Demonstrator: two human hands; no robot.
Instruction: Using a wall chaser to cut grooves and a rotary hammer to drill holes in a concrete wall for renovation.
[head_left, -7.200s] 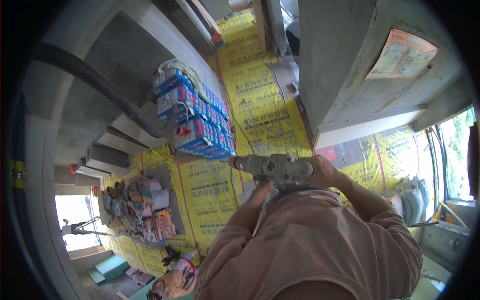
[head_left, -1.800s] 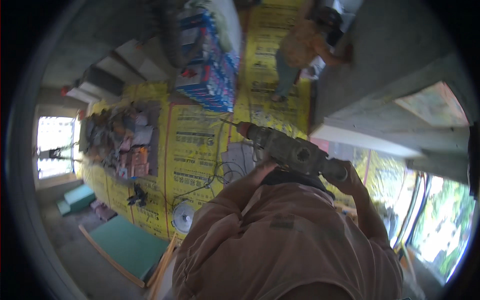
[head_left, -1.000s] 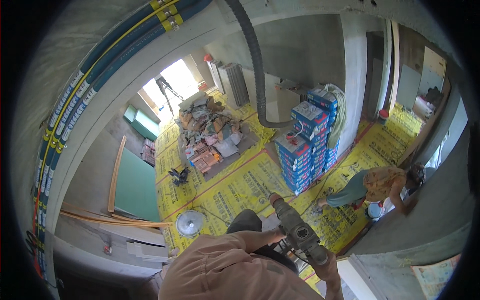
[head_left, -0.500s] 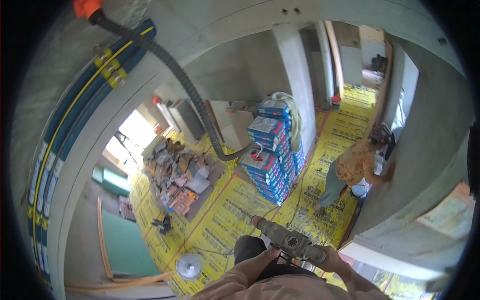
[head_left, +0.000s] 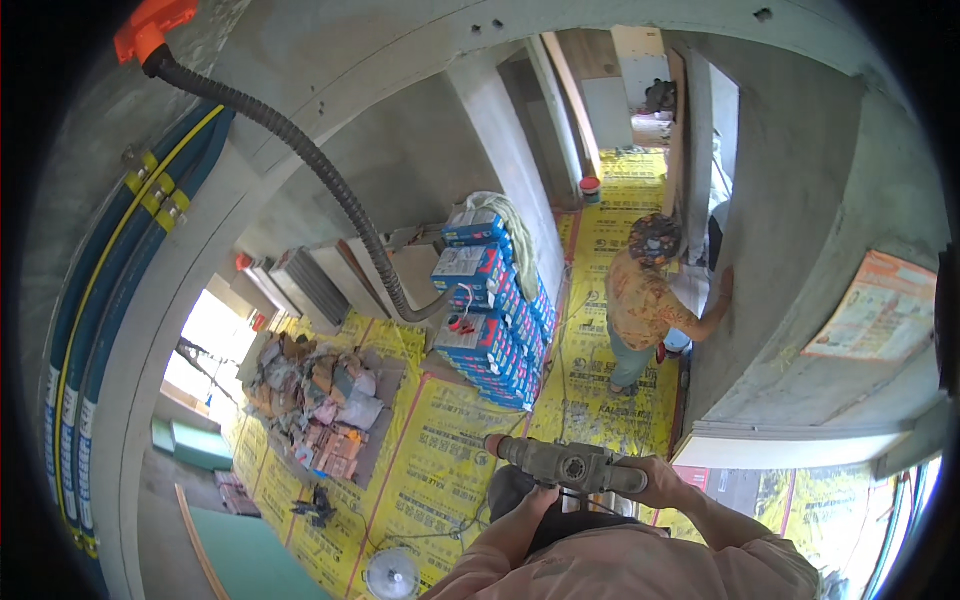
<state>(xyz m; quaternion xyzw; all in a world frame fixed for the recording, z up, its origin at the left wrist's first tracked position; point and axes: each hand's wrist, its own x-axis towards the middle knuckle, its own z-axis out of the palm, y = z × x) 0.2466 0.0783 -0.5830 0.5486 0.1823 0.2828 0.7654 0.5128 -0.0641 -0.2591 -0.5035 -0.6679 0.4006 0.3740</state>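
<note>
A dusty grey rotary hammer [head_left: 570, 466] lies across the front of my body, its reddish nose pointing left. My left hand [head_left: 541, 499] is closed at the underside of its front part. Around the rear handle, my right hand [head_left: 662, 482] is wrapped. No bit shows clearly at the nose. The tool hangs in the air, apart from any wall. A power cord [head_left: 470, 520] runs over the floor to the left of my legs.
A co-worker [head_left: 640, 305] stands ahead right with a hand on the wall. Blue boxes [head_left: 490, 350] are stacked ahead. Rubble and bags [head_left: 310, 395] lie left. A ribbed hose [head_left: 300, 145] hangs across the upper left. Yellow sheeting [head_left: 430, 465] covers the floor.
My view has turned right, so boxes and rubble sit further left. The rotary hammer now lies more level, both hands still on it. The co-worker stands more upright.
</note>
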